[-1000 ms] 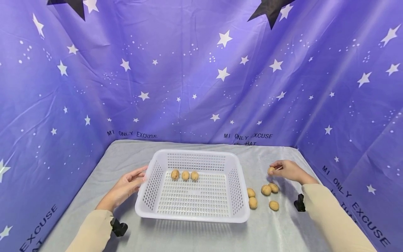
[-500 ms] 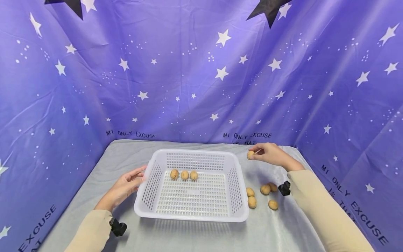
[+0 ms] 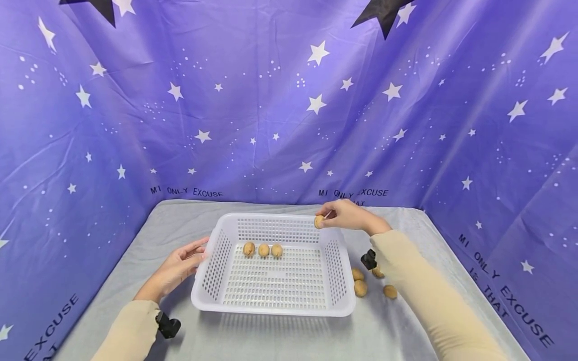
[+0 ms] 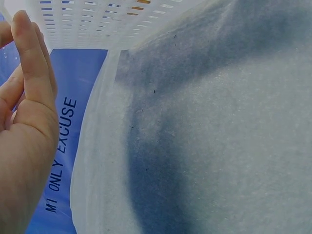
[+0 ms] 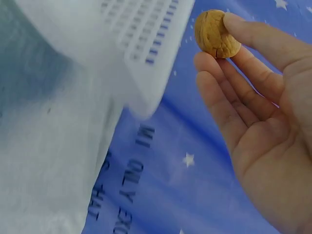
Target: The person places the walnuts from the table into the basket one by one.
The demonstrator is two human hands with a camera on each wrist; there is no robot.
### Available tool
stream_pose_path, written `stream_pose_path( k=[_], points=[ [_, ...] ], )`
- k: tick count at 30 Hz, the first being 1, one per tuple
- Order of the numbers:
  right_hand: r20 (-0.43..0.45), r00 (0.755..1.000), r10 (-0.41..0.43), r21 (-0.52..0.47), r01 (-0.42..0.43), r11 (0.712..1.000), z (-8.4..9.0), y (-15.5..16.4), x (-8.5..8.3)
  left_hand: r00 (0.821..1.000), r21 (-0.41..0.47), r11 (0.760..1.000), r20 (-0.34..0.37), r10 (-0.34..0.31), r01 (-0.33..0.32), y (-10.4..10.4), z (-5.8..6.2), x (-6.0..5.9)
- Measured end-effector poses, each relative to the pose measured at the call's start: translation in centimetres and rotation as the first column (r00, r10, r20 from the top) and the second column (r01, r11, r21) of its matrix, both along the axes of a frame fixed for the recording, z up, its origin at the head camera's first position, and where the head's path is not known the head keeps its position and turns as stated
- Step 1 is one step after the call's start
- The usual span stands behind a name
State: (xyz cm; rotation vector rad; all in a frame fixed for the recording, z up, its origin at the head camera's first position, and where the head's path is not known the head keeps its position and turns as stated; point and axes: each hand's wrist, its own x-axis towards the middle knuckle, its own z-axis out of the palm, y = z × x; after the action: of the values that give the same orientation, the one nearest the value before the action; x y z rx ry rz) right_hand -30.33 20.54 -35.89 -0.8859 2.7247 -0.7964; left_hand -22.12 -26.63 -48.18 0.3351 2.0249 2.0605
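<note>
— What's over on the left side of the frame?

— The left hand (image 3: pixel 178 264), lower left. Its fingers are straight and relaxed, the tips resting against the left wall of the white basket (image 3: pixel 217 263); the grip is released, nothing in it. The wrist view shows the same flat fingers (image 4: pixel 30 58) beside the perforated plastic.

— And in the middle?

— The basket sits on the grey worktop (image 3: pixel 280 336). Three walnuts (image 3: pixel 263 249) lie in a row on its floor, toward the far wall.

— Then the right?

— The right hand (image 3: pixel 345 215) is above the basket's far right corner, pinching a walnut (image 3: pixel 319 221) between thumb and fingertips, so that grip is grasping the nut. It's over the rim, not yet inside.

— How would that nut handle?

— Light and hard, I'd say, with a ridged shell that gives the fingers purchase. It's round, though, so it could roll. A pinch across the middle, as in the wrist view (image 5: pixel 216 33), looks right.

— Anything further right?

— Loose walnuts (image 3: pixel 360 288) on the worktop just beside the basket, partly hidden by the sleeve (image 3: pixel 420 296).
</note>
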Motion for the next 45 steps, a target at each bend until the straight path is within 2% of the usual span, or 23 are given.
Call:
stream_pose_path(
  k=[7,14,18,25,39,45],
  points=[
    [0.076,0.996,0.037,0.045,-0.041,0.998,-1.1,-3.3,-0.4,1.0,0.01,1.0,-0.007,-0.012,0.012,-0.1,0.0,-0.1],
    [0.132,0.989,0.063,0.056,-0.071,0.996,-4.1,-6.0,-0.7,1.0,0.005,1.0,0.015,0.009,-0.009,-0.2,-0.2,-0.2],
    [0.186,0.982,0.032,0.052,-0.042,0.998,-5.8,-7.1,-0.6,1.0,0.0,1.0,0.016,0.016,-0.016,-0.1,-0.3,-0.1],
    [0.242,0.97,-0.034,0.08,0.015,0.997,-7.7,-8.3,-0.7,0.999,-0.014,0.999,0.029,0.04,-0.04,0.0,-0.4,-0.1],
    [0.238,0.967,-0.086,0.139,0.054,0.989,-8.3,-8.6,-0.3,1.0,-0.012,1.0,0.006,0.024,-0.024,-0.1,-0.5,-0.1],
    [0.225,0.971,-0.08,0.154,0.046,0.987,-7.4,-8.4,-0.3,1.0,-0.022,1.0,0.002,0.02,-0.02,-0.1,-0.5,-0.1]
  ],
)
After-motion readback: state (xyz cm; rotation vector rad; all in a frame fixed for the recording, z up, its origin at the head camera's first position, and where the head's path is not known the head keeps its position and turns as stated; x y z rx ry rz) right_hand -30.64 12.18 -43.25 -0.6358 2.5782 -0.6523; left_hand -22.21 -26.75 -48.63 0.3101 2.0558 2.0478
